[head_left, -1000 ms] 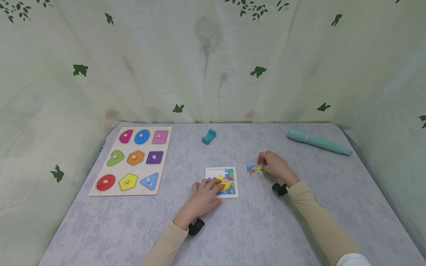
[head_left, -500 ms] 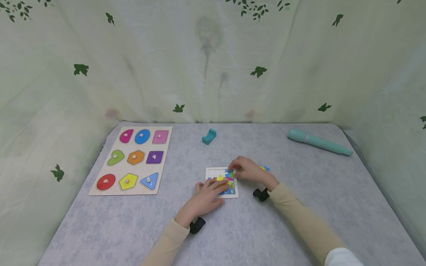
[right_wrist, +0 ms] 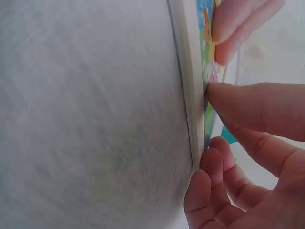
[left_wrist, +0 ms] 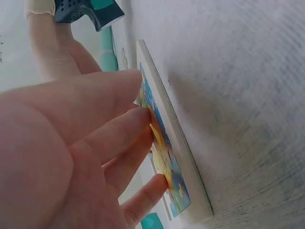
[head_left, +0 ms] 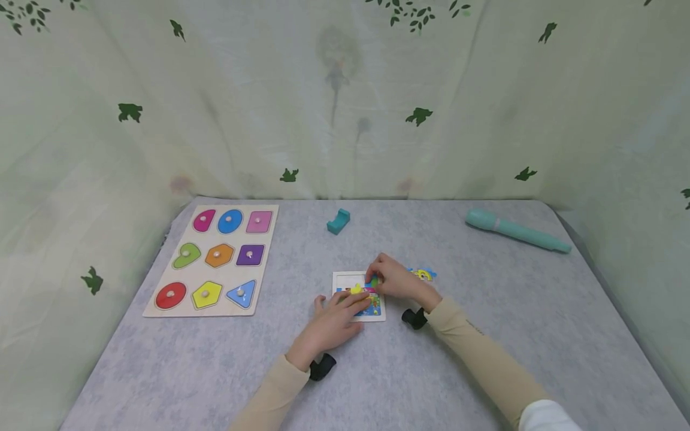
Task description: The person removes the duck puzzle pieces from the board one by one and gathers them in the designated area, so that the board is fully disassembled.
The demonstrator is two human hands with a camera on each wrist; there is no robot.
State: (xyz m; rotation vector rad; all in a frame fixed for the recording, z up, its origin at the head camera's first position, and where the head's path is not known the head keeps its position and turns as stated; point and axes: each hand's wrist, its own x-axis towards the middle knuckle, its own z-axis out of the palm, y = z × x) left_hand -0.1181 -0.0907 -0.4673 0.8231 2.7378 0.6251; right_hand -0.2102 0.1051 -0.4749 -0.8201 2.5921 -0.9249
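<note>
A small white-framed jigsaw puzzle [head_left: 381,314] lies on the table with colourful pieces in it; part of its upper left shows white backing. My left hand [head_left: 331,323] rests on the yellow middle of the picture, fingers spread. In the left wrist view its fingertips [left_wrist: 142,117] touch the surface. At the upper right corner, my right hand [head_left: 398,278] has thumb and forefinger around a green and blue puzzle piece [head_left: 374,281]. Its thumb [right_wrist: 228,95] meets the picture beside the frame, and other fingers touch the rim. Loose yellow and blue pieces [head_left: 424,274] lie beyond that hand, partly covered.
A wooden board of knobbed shapes [head_left: 259,239] lies at the left. Behind the puzzle sits a small teal notched block [head_left: 338,221]. A mint-green wand-like stick [head_left: 517,230] lies at the back right. Pale curtains surround the grey table [head_left: 431,377].
My right hand has moved left from the loose pieces to the puzzle's upper right corner, its fingers shifting slightly there in the last half second. The left hand stays on the puzzle.
</note>
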